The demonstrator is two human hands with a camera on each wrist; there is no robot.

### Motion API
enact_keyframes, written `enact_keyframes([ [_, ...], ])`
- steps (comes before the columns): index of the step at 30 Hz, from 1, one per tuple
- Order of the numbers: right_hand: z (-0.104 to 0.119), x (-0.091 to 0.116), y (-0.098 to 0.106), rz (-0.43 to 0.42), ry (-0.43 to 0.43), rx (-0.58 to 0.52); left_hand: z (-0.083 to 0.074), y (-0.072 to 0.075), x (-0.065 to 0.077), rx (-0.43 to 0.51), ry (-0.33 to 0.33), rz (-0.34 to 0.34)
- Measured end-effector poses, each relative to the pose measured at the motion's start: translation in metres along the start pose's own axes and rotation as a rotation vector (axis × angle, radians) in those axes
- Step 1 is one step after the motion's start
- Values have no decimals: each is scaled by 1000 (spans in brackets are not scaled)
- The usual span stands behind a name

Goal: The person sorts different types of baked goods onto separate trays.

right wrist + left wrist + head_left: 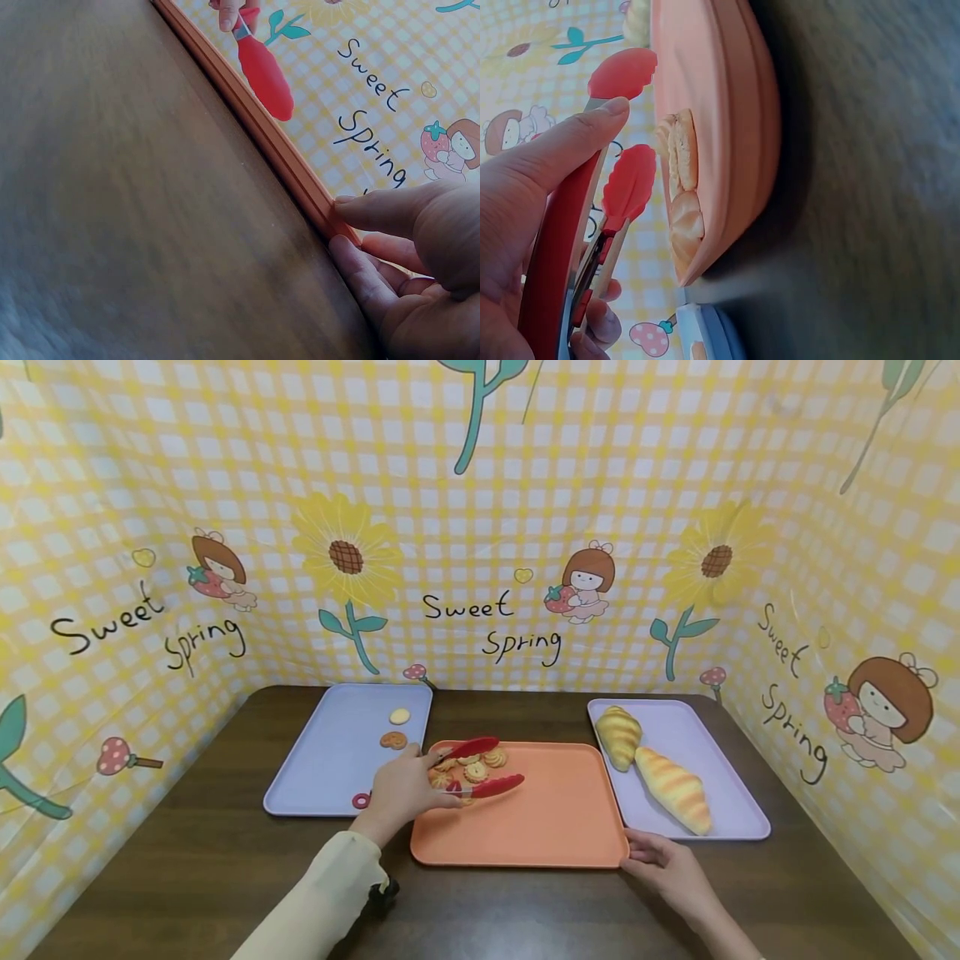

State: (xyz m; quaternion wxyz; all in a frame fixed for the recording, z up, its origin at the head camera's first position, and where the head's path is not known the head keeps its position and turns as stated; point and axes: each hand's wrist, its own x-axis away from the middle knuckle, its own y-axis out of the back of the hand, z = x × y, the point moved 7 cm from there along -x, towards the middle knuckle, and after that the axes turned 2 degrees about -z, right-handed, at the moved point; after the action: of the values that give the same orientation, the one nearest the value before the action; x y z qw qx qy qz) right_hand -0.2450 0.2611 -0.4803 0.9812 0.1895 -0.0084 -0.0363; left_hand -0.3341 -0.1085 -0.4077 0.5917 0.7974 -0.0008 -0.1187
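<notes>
My left hand (pixel 405 787) grips a pair of red-tipped tongs (pixel 555 262), thumb on one arm and fingers round the other. The tongs' jaws stand apart over the left end of the orange tray (pixel 540 827). Beneath and between them lie several cookies (pixel 476 770), and in the left wrist view some cookies (pixel 684 157) rest against the tray's rim, with nothing between the tong tips. At the tray's front right corner, my right hand (pixel 667 868) pinches the rim between thumb and fingers, as the right wrist view also shows.
A pale blue tray (pixel 315 768) at the left bears a round cookie (pixel 400 717), a brown pretzel-shaped cookie (pixel 393 741) and a small red ring (pixel 362 800). Two breads (pixel 671 789) lie on the lilac tray (pixel 731 793) at the right. A patterned cloth (pixel 480 527) walls the table's back and sides.
</notes>
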Motion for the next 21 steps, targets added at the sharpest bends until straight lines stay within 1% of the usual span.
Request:
enact_keyframes([
  [7, -1, 0, -1, 7, -5, -3, -2, -1, 0, 24, 16, 8],
  [14, 0, 0, -1, 5, -7, -5, -7, 1, 2, 33, -7, 9],
  [21, 2, 2, -1, 1, -9, -4, -1, 3, 1, 14, 10, 5],
])
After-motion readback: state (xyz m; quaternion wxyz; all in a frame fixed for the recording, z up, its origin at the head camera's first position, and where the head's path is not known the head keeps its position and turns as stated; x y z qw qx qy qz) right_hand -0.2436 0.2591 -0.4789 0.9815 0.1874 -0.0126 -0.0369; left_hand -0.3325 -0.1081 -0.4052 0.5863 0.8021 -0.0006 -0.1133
